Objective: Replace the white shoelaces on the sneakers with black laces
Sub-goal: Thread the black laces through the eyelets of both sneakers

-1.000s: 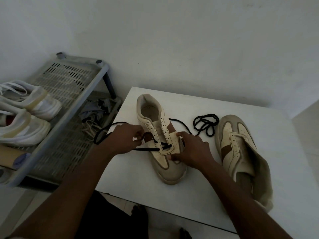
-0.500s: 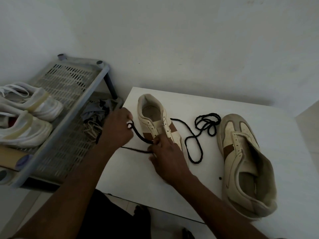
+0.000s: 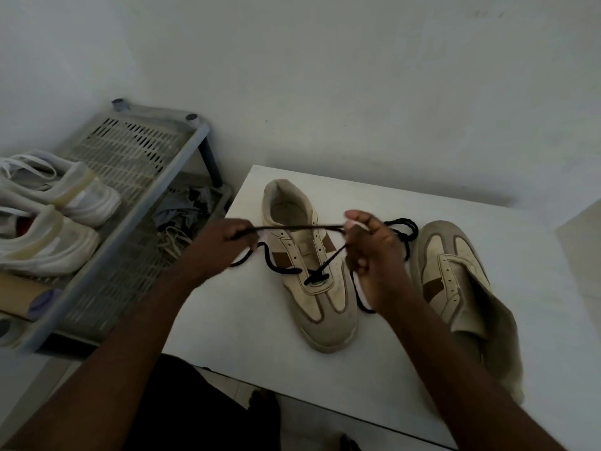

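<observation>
A cream and brown sneaker (image 3: 309, 281) lies on the white table (image 3: 247, 320), toe toward me. A black lace (image 3: 297, 227) runs through its lowest eyelets and stretches taut above the shoe between my hands. My left hand (image 3: 224, 245) pinches one end at the shoe's left. My right hand (image 3: 374, 255) grips the other part at the shoe's right, raised above the table. A second sneaker (image 3: 455, 288) without laces lies to the right. Another black lace (image 3: 406, 229) lies coiled behind my right hand, partly hidden.
A grey slatted shoe rack (image 3: 136, 190) stands left of the table, holding two white sneakers (image 3: 48, 216). Crumpled cloth and pale laces (image 3: 182, 219) lie on its lower shelf. A white wall rises behind.
Both hands have lifted off the shoe and pulled apart, drawing the black lace taut across it. The right hand moved from the shoe's left side to its right.
</observation>
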Available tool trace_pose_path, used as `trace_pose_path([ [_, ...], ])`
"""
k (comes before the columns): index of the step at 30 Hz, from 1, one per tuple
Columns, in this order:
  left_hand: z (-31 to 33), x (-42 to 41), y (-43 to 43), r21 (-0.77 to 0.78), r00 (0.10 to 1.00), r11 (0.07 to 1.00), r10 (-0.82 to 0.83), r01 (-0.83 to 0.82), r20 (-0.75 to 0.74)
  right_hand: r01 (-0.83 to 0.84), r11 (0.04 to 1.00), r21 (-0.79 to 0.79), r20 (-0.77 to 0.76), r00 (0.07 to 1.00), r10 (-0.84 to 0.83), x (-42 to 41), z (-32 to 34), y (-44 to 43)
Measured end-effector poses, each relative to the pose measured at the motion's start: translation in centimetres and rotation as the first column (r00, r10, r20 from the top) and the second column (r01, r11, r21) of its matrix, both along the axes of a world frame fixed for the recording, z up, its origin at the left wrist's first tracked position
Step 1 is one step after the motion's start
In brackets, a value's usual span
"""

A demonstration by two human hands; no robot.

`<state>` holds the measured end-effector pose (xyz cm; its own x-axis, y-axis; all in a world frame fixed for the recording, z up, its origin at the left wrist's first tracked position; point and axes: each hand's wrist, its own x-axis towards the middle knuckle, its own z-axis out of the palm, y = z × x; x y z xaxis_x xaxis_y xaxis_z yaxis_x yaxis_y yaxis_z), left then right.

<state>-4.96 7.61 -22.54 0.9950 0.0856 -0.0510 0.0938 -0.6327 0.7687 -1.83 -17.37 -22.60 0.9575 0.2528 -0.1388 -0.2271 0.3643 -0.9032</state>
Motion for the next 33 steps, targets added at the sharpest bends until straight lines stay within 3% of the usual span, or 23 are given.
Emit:
trace_pose_path([
  [2, 0.0, 0.2, 0.5, -0.161, 0.974, 0.967, 0.214, -0.200, 0.076, 0.146, 0.987, 0.065, -0.043, 0.989, -0.144, 1.3, -0.1, -1.7],
  [3, 0.1, 0.3, 0.3, -0.226, 0.955, 0.938, 0.287, -0.263, 0.080, 0.207, 0.978, 0.023, -0.050, 0.977, -0.206, 1.7, -0.3, -2.2],
  [6, 0.6, 0.4, -1.8, -0.216, 0.956, 0.947, 0.266, -0.236, 0.125, 0.248, 0.905, -0.345, 0.071, 0.968, -0.239, 1.6, -1.4, -1.9],
  [8, 0.9, 0.5, -3.6, -0.114, 0.969, 0.981, 0.174, -0.155, 0.174, 0.290, 0.726, -0.624, 0.345, 0.936, -0.078, 0.6, -2.0, -0.9],
  [10, 1.2, 0.4, -5.4, 0.039, 0.980, 0.997, 0.055, -0.063, 0.192, 0.337, 0.578, -0.744, 0.535, 0.818, 0.211, -0.4, -2.0, 0.3],
  [13, 0.9, 0.4, -7.0, 0.232, 0.964, 0.971, -0.110, 0.052, 0.244, 0.366, 0.579, -0.729, 0.649, 0.639, 0.413, -1.3, -1.9, 1.8],
  [17, 0.3, 0.2, -6.9, 0.254, 0.956, 0.959, -0.185, 0.125, 0.228, 0.309, 0.593, -0.743, 0.612, 0.673, 0.416, -1.1, -2.3, 1.3],
  [19, 0.3, 0.3, -6.0, 0.123, 0.977, 0.984, -0.144, 0.126, 0.159, 0.376, 0.576, -0.726, 0.645, 0.664, 0.379, -0.4, -2.2, 0.5],
  [21, 0.6, 0.5, -4.9, -0.016, 0.992, 0.995, -0.099, 0.101, 0.072, 0.416, 0.578, -0.702, 0.626, 0.747, 0.223, 0.4, -2.0, -0.3],
  [23, 1.1, 0.6, -3.9, -0.136, 0.997, 0.989, -0.057, 0.065, 0.058, 0.389, 0.634, -0.668, 0.478, 0.878, -0.034, 1.2, -1.6, -1.1],
  [25, 1.4, 0.5, -3.1, -0.230, 0.998, 0.973, 0.018, -0.002, 0.065, 0.375, 0.698, -0.610, 0.303, 0.924, -0.232, 1.7, -1.8, -1.9],
  [26, 1.2, 0.6, -2.7, -0.246, 0.993, 0.967, 0.083, -0.061, 0.081, 0.347, 0.713, -0.610, 0.240, 0.938, -0.250, 1.8, -2.0, -2.0],
  [28, 0.8, 0.8, -2.1, -0.237, 0.968, 0.953, 0.222, -0.191, 0.113, 0.315, 0.640, -0.701, 0.291, 0.945, -0.147, 1.4, -2.0, -1.7],
  [30, 0.6, 0.9, -2.4, -0.221, 0.965, 0.953, 0.234, -0.205, 0.114, 0.409, 0.442, -0.798, 0.512, 0.848, 0.140, 0.6, -2.1, -1.0],
  [31, 0.7, 0.8, -3.1, -0.178, 0.978, 0.971, 0.178, -0.156, 0.111, 0.425, 0.404, -0.810, 0.552, 0.786, 0.280, 0.4, -2.1, -0.4],
  [33, 0.9, 0.5, -4.9, -0.059, 0.993, 0.998, 0.026, -0.020, 0.112, 0.269, 0.476, -0.838, 0.494, 0.743, 0.451, -0.2, -1.8, 0.5],
])
